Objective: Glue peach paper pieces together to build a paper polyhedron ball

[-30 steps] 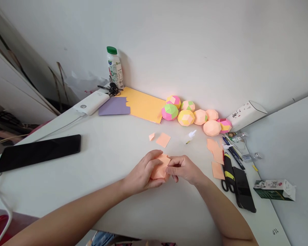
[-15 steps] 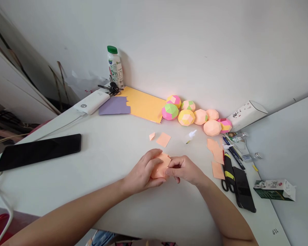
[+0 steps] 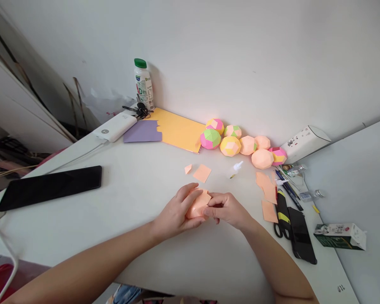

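Both of my hands meet over the middle of the white table [image 3: 120,219]. My left hand [image 3: 175,213] cups a folded peach paper piece [image 3: 199,203] from the left, fingers curled round it. My right hand [image 3: 226,209] pinches the same piece from the right with thumb and fingertips. Two small peach paper scraps [image 3: 202,172] lie just beyond my hands. A row of finished paper balls [image 3: 230,145], some peach and some pink, yellow and green, sits against the wall.
A black phone [image 3: 49,187] lies far left. A power bank [image 3: 115,127], keys, a green-capped bottle [image 3: 143,84], purple and orange paper sheets [image 3: 177,128] sit at the back. Right: peach scraps [image 3: 266,188], pens, scissors [image 3: 281,215], a black case, a small carton [image 3: 340,235], a glue bottle [image 3: 237,167].
My hands stay in place and shift only slightly on the peach paper piece; the view has drifted a little to the left.
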`<state>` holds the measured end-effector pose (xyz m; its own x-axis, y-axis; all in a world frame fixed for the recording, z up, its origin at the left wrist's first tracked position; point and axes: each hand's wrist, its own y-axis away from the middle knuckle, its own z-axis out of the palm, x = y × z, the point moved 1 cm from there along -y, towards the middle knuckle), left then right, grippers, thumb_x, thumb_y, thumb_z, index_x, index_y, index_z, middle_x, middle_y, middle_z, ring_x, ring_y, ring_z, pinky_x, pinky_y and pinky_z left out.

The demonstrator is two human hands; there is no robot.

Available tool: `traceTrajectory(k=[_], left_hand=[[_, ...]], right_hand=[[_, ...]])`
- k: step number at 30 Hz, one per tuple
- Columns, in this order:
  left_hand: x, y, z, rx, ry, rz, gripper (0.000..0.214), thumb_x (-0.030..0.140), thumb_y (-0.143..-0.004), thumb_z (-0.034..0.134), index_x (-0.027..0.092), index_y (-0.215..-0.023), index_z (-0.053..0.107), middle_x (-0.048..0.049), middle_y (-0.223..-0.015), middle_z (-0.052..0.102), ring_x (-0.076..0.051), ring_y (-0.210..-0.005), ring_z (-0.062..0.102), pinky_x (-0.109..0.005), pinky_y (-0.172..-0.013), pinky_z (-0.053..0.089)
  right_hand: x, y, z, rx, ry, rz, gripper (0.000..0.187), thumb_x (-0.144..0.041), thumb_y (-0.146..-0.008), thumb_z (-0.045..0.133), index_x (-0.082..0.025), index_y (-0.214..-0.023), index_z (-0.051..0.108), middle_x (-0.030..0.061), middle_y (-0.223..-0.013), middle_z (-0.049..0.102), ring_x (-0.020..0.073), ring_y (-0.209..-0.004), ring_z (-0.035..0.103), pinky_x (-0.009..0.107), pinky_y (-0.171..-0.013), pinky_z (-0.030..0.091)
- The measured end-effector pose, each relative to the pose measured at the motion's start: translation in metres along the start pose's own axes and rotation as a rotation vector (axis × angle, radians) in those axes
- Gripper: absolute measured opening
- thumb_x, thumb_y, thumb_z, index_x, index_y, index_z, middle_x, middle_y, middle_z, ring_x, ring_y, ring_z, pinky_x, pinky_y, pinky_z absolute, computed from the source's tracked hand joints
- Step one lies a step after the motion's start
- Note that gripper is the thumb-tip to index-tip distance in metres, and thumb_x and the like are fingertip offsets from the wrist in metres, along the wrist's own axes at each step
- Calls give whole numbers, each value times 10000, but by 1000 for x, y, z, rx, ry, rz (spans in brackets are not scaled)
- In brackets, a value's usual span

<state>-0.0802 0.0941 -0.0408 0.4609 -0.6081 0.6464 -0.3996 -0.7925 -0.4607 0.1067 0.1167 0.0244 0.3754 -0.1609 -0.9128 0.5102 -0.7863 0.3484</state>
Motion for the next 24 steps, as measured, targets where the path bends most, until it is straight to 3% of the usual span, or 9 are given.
traceTrajectory(k=[4,8,14,24], left_hand=[[2,-2,-2,7,17,23,553,453,-877,564,229,-1336,350,-195,-1333,423,-322,-1204,503,-459,-888,539],[3,-3,-2,8,18,26,520,455,-892,542,224,-1320,357,-192,-1318,420,-314,-1198,502,-452,-887,542],[1,-1,-1,17,13,28,515,452,-895,540,212,-1308,350,-198,-1320,401,-314,-1210,486,-462,-903,536],[3,-1,-1,21,-1,36,498,423,-900,535,208,-1305,338,-194,-1312,397,-308,-1193,491,-461,-904,530]], right_hand=[[0,-1,1,22,10,1,327,-447,-769,703,-206,-566,614,-35,-458,468,212,-880,609,363,-911,425],[-1,-1,3,40,-17,19,348,-461,-754,714,-204,-554,594,-31,-471,477,232,-934,619,374,-925,421],[-1,0,4,54,7,9,343,-465,-763,705,-220,-548,596,-13,-458,483,250,-1154,522,391,-1030,334],[-2,0,6,61,-1,8,341,-404,-742,712,-217,-513,541,-44,-504,332,211,-849,549,387,-961,362]])
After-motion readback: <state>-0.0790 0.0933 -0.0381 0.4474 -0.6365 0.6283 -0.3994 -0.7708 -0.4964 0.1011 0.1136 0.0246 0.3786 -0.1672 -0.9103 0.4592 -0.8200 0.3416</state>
